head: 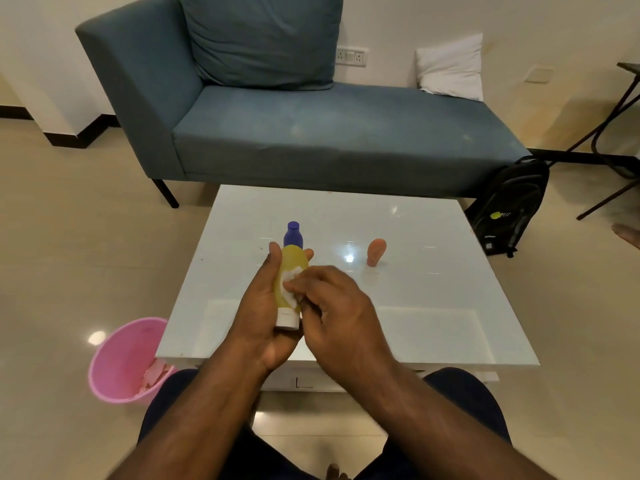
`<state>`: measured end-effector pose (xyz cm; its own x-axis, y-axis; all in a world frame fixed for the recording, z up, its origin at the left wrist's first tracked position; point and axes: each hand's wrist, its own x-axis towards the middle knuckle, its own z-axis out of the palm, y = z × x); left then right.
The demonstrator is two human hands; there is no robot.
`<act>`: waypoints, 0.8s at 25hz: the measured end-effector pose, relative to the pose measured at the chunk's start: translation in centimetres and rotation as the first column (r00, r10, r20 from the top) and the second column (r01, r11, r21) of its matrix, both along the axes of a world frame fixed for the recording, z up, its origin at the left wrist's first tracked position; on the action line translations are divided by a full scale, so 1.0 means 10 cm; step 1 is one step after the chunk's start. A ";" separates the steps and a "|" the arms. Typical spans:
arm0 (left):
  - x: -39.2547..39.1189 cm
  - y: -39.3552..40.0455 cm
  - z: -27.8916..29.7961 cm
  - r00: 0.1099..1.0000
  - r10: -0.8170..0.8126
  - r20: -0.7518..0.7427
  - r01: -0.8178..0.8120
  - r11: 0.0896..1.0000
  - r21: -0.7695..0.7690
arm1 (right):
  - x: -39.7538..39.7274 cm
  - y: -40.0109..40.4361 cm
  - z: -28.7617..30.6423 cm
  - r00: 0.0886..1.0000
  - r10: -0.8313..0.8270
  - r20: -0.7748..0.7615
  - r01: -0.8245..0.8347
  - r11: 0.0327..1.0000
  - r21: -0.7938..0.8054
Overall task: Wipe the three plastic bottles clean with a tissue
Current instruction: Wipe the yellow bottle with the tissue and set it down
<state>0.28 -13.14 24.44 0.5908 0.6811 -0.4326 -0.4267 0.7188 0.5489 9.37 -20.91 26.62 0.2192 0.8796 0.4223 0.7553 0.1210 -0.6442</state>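
My left hand (263, 306) grips a yellow plastic bottle (293, 263) with a white cap (288, 318), held above the white table (433, 306) with the cap pointing toward me. My right hand (341, 313) presses a crumpled white tissue (290, 277) against the bottle's side. Behind the yellow bottle stands a purple bottle (293, 234), partly hidden by it. A small orange bottle (375, 251) stands alone on the table further right.
A pink bin (117, 362) holding used tissues sits on the floor at the table's left corner. A blue sofa (311, 133) stands behind the table, and a black backpack (509, 206) leans beside it on the right. My knees are under the table's near edge.
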 end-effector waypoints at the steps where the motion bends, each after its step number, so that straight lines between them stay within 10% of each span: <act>1: -0.01 0.03 -0.02 1.000 0.015 -0.001 -0.015 1.000 -0.027 | -0.05 -0.08 -0.04 0.999 0.029 0.038 -0.028 1.000 -0.006; 9: 0.02 -0.06 -0.02 1.000 0.011 -0.001 -0.011 0.995 -0.098 | 0.13 0.09 -0.08 0.998 -0.046 -0.033 0.045 0.998 -0.035; 20: 0.03 0.03 -0.08 0.982 0.064 -0.177 -0.063 0.998 0.010 | -0.04 -0.09 -0.14 0.962 0.104 0.253 -0.089 0.994 -0.070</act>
<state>0.59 -12.86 23.69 0.4602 0.7170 -0.5236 -0.3671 0.6906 0.6231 9.01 -21.78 25.18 0.0235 0.9157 0.4013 0.8823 0.1698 -0.4391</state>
